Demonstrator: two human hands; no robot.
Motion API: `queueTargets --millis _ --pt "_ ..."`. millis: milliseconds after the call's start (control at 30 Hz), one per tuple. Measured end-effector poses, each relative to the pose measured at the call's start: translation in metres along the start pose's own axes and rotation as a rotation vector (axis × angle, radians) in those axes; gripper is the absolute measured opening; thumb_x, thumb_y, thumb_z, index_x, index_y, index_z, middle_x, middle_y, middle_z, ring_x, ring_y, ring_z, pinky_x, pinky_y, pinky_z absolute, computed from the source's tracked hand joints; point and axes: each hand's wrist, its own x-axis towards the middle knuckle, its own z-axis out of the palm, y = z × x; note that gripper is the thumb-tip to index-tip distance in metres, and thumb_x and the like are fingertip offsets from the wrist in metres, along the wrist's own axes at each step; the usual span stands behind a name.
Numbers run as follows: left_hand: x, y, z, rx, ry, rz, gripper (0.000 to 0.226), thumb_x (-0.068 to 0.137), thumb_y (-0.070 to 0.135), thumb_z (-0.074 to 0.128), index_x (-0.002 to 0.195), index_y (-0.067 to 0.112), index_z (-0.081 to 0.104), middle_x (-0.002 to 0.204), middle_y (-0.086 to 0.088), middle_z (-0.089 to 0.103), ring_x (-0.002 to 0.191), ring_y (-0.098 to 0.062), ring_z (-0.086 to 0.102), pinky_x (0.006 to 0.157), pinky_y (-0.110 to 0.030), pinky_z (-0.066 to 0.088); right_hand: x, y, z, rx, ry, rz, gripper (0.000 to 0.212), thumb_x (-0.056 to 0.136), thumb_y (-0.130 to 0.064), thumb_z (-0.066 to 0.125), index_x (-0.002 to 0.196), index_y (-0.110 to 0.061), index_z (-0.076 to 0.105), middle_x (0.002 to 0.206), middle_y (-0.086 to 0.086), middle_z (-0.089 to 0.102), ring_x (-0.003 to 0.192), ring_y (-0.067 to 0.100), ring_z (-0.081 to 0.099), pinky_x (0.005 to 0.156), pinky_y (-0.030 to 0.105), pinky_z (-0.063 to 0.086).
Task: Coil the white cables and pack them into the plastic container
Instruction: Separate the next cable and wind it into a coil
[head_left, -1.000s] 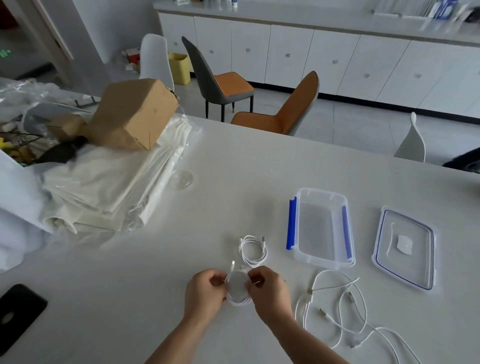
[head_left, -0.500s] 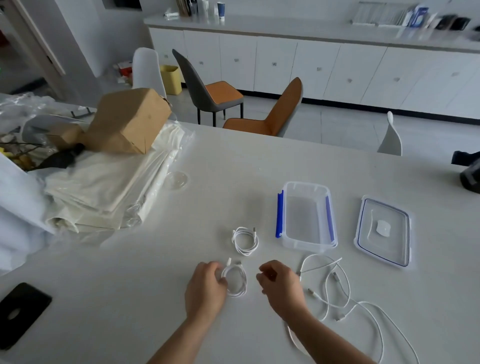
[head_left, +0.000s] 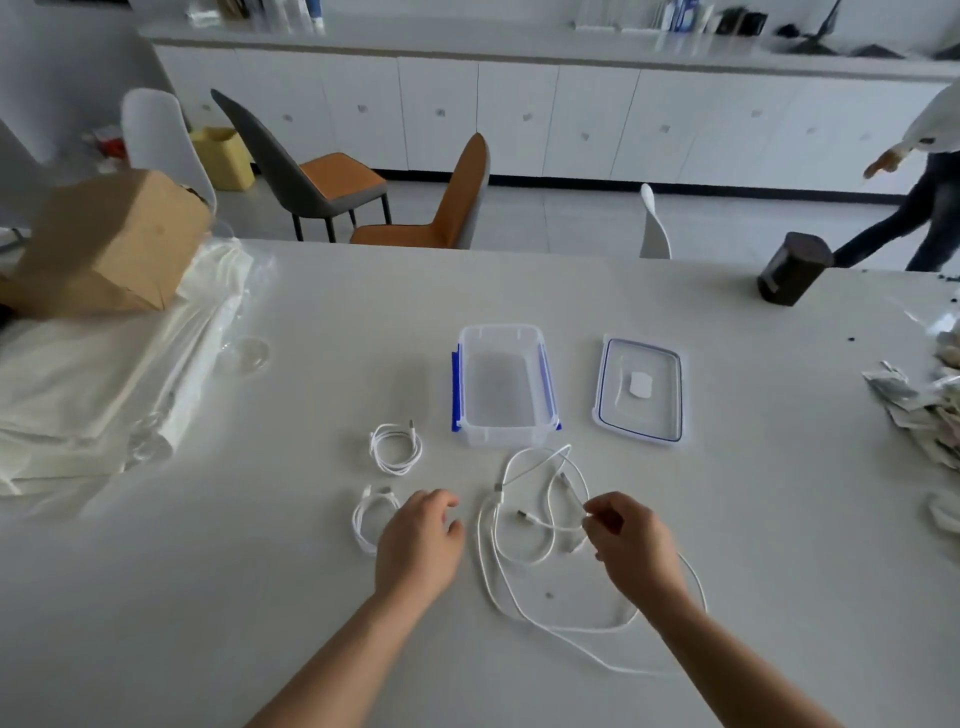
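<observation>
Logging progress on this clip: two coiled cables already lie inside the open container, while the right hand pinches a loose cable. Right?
No. The head view shows the plastic container empty; the farther coiled cable and the nearer coiled cable lie on the table left of it. The right hand does pinch a loose cable.

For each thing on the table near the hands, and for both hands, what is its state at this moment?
plastic container: open, empty, lid off.
lid: lies flat on the table, right of the container.
far coil: coiled, on the table.
near coil: coiled, on the table.
loose cables: uncoiled, tangled.
left hand: relaxed, holds nothing.
right hand: pinches a loose cable.
</observation>
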Motion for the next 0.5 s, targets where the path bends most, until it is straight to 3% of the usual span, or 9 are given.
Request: queueTargets --millis 133,200,267,333,433,500 --pt "-0.001 0.022 0.019 0.070 -0.101 -0.066 0.033 0.091 0.032 0.058 0.117 0.012 0.062 0.113 -0.007 0.066 0.107 -0.028 0.062 0.090 -0.035 0.046 -0.008 0.018 -0.011 -0.250 -0.010 -0.127 0.006 0.082 -0.023 0.070 0.088 -0.027 0.070 0.087 -0.009 0.068 0.075 0.015 0.064 0.067 0.028 0.048" --pt "-0.002 0.030 0.024 0.055 -0.149 -0.150 0.027 0.090 0.031 0.058 0.107 0.012 0.065 0.112 -0.009 0.070 0.108 -0.031 0.063 0.088 -0.034 0.046 -0.016 0.023 -0.011 -0.352 -0.047 -0.217 0.008 0.082 -0.036 0.069 0.085 -0.029 0.068 0.087 -0.012 0.067 0.076 0.011 0.063 0.065 0.027 0.049" --pt "-0.003 0.031 0.029 -0.029 -0.184 -0.283 0.011 0.081 0.028 0.061 0.079 0.018 0.066 0.092 -0.007 0.075 0.095 -0.031 0.069 0.078 -0.032 0.051 -0.025 0.026 -0.007 -0.376 -0.130 -0.305 0.018 0.082 -0.047 0.066 0.085 -0.029 0.068 0.084 -0.015 0.067 0.080 0.009 0.061 0.066 0.028 0.050" --pt "-0.003 0.028 0.033 -0.076 -0.208 -0.371 0.009 0.069 0.026 0.062 0.065 0.018 0.060 0.073 -0.006 0.076 0.081 -0.029 0.073 0.071 -0.030 0.055 -0.036 0.027 0.000 -0.363 -0.236 -0.355 0.029 0.081 -0.057 0.062 0.087 -0.029 0.069 0.084 -0.015 0.067 0.086 0.007 0.059 0.071 0.029 0.049" --pt "-0.007 0.030 0.037 -0.094 -0.201 -0.395 0.012 0.066 0.026 0.063 0.074 0.017 0.066 0.069 -0.005 0.075 0.073 -0.024 0.074 0.073 -0.029 0.058 -0.043 0.029 0.008 -0.399 -0.332 -0.360 0.044 0.074 -0.067 0.062 0.099 -0.031 0.070 0.094 -0.015 0.067 0.095 0.007 0.057 0.077 0.025 0.045" --pt "-0.010 0.034 0.038 -0.128 -0.201 -0.385 0.016 0.066 0.028 0.061 0.079 0.020 0.066 0.068 -0.001 0.074 0.068 -0.024 0.073 0.072 -0.031 0.059 -0.044 0.031 0.013 -0.455 -0.356 -0.381 0.042 0.074 -0.062 0.066 0.102 -0.031 0.071 0.099 -0.013 0.068 0.099 0.011 0.058 0.079 0.025 0.042"
